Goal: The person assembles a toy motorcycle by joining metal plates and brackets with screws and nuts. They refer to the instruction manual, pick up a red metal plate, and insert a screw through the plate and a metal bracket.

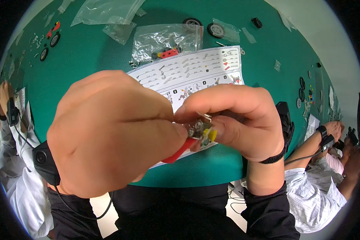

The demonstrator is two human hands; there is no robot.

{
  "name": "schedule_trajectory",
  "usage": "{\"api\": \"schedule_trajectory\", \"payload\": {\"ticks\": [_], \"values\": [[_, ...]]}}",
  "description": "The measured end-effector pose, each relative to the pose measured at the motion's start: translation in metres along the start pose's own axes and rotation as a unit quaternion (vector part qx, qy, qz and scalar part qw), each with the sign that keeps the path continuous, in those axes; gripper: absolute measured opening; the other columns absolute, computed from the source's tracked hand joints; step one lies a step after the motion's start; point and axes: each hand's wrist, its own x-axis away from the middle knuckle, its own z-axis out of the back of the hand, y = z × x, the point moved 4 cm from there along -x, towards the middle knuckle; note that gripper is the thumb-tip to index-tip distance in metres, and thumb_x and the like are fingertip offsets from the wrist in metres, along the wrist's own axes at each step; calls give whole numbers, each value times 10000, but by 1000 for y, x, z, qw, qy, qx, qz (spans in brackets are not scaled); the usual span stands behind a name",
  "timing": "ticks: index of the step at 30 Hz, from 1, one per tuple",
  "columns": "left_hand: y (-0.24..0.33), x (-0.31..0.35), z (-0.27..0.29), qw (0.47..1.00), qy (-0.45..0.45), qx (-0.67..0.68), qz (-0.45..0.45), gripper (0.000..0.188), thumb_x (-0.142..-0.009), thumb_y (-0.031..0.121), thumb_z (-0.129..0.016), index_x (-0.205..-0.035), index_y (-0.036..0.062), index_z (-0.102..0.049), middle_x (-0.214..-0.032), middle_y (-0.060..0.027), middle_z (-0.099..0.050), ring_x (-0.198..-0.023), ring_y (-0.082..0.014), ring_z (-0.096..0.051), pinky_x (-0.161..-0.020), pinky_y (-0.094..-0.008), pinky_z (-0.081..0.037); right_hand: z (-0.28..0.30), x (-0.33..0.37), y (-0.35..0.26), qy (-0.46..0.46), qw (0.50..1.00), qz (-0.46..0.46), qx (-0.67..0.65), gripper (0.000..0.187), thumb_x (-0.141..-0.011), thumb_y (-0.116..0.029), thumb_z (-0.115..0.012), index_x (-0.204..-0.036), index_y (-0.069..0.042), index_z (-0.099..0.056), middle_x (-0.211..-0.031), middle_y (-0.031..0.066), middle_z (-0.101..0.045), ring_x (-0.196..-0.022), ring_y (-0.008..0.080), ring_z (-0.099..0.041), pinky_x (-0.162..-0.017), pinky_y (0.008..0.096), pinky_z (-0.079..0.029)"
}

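Close to the camera, both my hands meet over an instruction sheet (180, 76) printed with parts and step drawings. Thumb and forefinger of my right hand (248, 120) pinch a small metal model assembly (197, 129) with a yellow piece (210, 134) on it. My left hand (112, 134) is closed, its thumb tip against the assembly's left side. From under that thumb a red piece (180, 152) sticks out, apparently part of the assembly. The left fingertips are hidden behind the hand, so their exact grip does not show.
Beyond the sheet lies a clear bag (148, 38) with red, yellow and dark parts. Two black-tyred wheels (216, 30) sit behind it. A black tyre (257, 23) lies farther right. Other people's hands (334, 130) work at both sides of the green table (260, 60).
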Motion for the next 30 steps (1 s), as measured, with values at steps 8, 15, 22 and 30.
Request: {"api": "schedule_trajectory", "payload": {"ticks": [8,15,22,30], "values": [[10,-14,1,972,-197,-122,29,134,-641,13,-687,-690,40,-565,-780,-103,-615,-565,-206,-535,-502,-313,-383,-2,2,-2,8,1000,4,-2,264,-853,-155,-632,-988,71,-645,-939,166,-674,-869,233,-652,-798,322,-503],[6,2,-2,998,-36,-43,35,137,-676,20,-677,-704,50,-546,-760,-89,-595,-565,-202,-527,-504,-314,-381,0,4,-1,-9,1000,8,-3,278,-853,-157,-635,-1017,67,-634,-944,173,-674,-864,238,-655,-796,329,-507],[7,2,-5,999,-19,-34,31,157,-668,8,-668,-739,56,-536,-748,-84,-576,-565,-200,-516,-505,-320,-373,-1,5,1,-11,1000,7,-12,316,-868,-200,-634,-1027,73,-625,-947,180,-672,-839,237,-660,-769,332,-520],[14,-2,-5,991,-89,-75,62,165,-634,-28,-643,-749,50,-554,-771,-87,-590,-568,-211,-519,-505,-320,-370,0,6,7,-16,999,-6,-41,315,-877,-208,-629,-1018,73,-624,-934,174,-669,-805,222,-659,-728,319,-529]]}}
